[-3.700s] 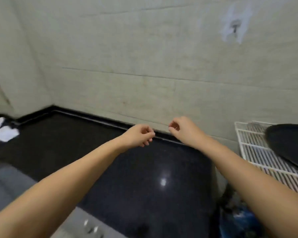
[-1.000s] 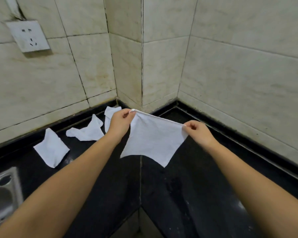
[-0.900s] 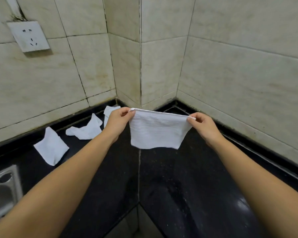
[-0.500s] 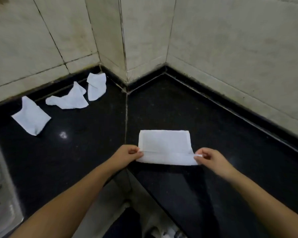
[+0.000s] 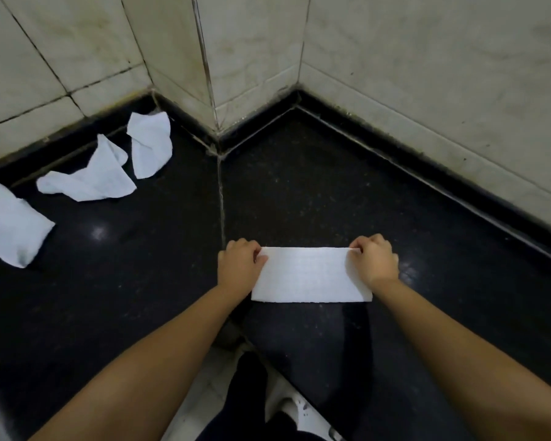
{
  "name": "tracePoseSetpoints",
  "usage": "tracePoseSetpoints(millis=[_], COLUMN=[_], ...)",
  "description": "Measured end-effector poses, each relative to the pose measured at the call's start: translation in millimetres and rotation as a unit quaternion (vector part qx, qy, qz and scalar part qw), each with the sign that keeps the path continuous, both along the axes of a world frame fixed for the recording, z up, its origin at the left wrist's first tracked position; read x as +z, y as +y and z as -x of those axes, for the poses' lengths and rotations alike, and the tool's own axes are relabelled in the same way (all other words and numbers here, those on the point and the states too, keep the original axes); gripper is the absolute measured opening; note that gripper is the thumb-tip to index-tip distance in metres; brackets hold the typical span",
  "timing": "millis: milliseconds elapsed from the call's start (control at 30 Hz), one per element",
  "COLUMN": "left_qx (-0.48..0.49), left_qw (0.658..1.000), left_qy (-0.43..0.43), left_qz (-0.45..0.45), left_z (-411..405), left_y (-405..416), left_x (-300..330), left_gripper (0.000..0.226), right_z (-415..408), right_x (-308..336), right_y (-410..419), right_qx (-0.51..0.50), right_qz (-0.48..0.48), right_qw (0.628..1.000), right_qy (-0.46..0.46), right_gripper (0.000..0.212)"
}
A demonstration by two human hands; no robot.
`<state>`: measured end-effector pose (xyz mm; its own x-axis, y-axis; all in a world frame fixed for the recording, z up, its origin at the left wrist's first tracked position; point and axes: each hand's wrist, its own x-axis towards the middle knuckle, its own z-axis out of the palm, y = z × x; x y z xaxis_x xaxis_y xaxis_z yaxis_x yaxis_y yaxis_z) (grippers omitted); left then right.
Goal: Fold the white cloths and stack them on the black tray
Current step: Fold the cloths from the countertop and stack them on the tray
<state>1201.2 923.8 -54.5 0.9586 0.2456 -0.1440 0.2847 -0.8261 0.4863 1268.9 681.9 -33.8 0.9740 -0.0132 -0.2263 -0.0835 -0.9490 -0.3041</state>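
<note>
You have the cloth [image 5: 310, 275] lying flat on the black counter [image 5: 299, 186] as a long rectangle, doubled over once by the look of it; your left hand [image 5: 240, 265] pinches its far left corner and your right hand [image 5: 376, 261] pinches its far right corner, fingers curled on the fabric at both ends. Before you let go, check that the top layer's far edge sits flush with the layer beneath; any skew now will likely show in every later fold. Press the crease along the near edge flat with your fingers; then bring one short end across to the other, corners meeting, so the piece ends up compact enough to stack neatly. Keep the cloth away from the counter's front edge, which lies just near of it; a tug toward you could slide it off.

Three more cloths wait unfolded well to your left, by the tiled wall: one nearest the corner [image 5: 150, 144], a crumpled one [image 5: 89, 179] beside it, and one [image 5: 10, 224] at the frame's left edge. The tray is not in sight; you will have to turn to reach it.
</note>
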Motion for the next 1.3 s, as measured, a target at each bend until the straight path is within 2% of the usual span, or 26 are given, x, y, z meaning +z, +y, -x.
tracePoseSetpoints(millis=[100, 167, 267, 367, 467, 533, 600, 667, 733, 767, 867, 933, 1033, 1167, 1300], left_qx=[0.041, 0.060, 0.046, 0.041, 0.033, 0.026, 0.014, 0.022, 0.038, 0.039, 0.009, -0.018, -0.064, -0.113, -0.172], left_qw=[0.999, 0.998, 0.995, 0.993, 0.994, 0.996, 0.997, 0.994, 0.985, 0.982, 0.974, 0.963, 0.956, 0.967, 0.976], left_qy=[-0.010, -0.003, 0.034, 0.047, 0.056, 0.061, 0.072, 0.069, 0.010, -0.032, -0.161, -0.224, -0.249, -0.184, -0.016], left_qz=[-0.010, -0.012, -0.078, -0.102, -0.086, -0.064, -0.014, 0.083, 0.170, 0.182, 0.162, 0.150, 0.140, 0.137, 0.132], left_z=[13.8, 31.5, 55.3, 58.6, 56.2, 54.5, 47.0, 31.5, 11.1, 0.5, -18.5, -15.8, 12.0, 63.2, 102.4], left_y=[-3.2, -3.4, -6.2, -8.1, -9.0, -7.7, -3.0, 4.6, 14.2, 19.1, 28.6, 28.7, 23.5, 14.8, 3.6], left_x=[-6.5, -7.7, -8.4, -11.1, -10.9, -7.2, 0.7, 17.3, 44.1, 61.7, 120.2, 148.4, 157.0, 105.9, 44.9], left_gripper=[0.045, 0.063, 0.074, 0.075, 0.067, 0.054, 0.037, 0.019, 0.009, 0.009, 0.006, 0.004, 0.005, 0.014, 0.017], right_z=[1.6, 0.7, -0.2, -1.3, -4.3, -7.1, -10.8, -18.0, -29.6, -34.6, -39.4, -31.6, -7.7, 33.2, 76.8], right_x=[-1.9, 2.8, 8.9, 10.9, 13.7, 21.9, 38.0, 61.4, 88.2, 103.5, 148.7, 168.2, 168.0, 114.4, 42.0], right_y=[16.8, 41.0, 95.1, 138.6, 152.1, 147.9, 139.3, 130.4, 119.7, 113.5, 93.0, 80.9, 63.0, 36.1, 11.3], right_qx=[0.077, 0.168, 0.291, 0.341, 0.355, 0.339, 0.303, 0.287, 0.287, 0.281, 0.260, 0.263, 0.288, 0.340, 0.338], right_qz=[0.087, 0.065, 0.009, 0.063, 0.114, 0.071, -0.022, -0.089, -0.117, -0.132, -0.193, -0.225, -0.235, -0.197, -0.163], right_qw=[0.993, 0.983, 0.957, 0.934, 0.915, 0.915, 0.925, 0.935, 0.945, 0.949, 0.944, 0.930, 0.918, 0.914, 0.926], right_qy=[-0.021, -0.037, 0.009, 0.087, 0.154, 0.205, 0.229, 0.189, 0.102, 0.055, -0.065, -0.122, -0.141, -0.104, 0.033], right_gripper=[0.035, 0.045, 0.049, 0.049, 0.038, 0.029, 0.018, 0.019, 0.024, 0.022, 0.007, 0.007, 0.010, 0.010, 0.009])
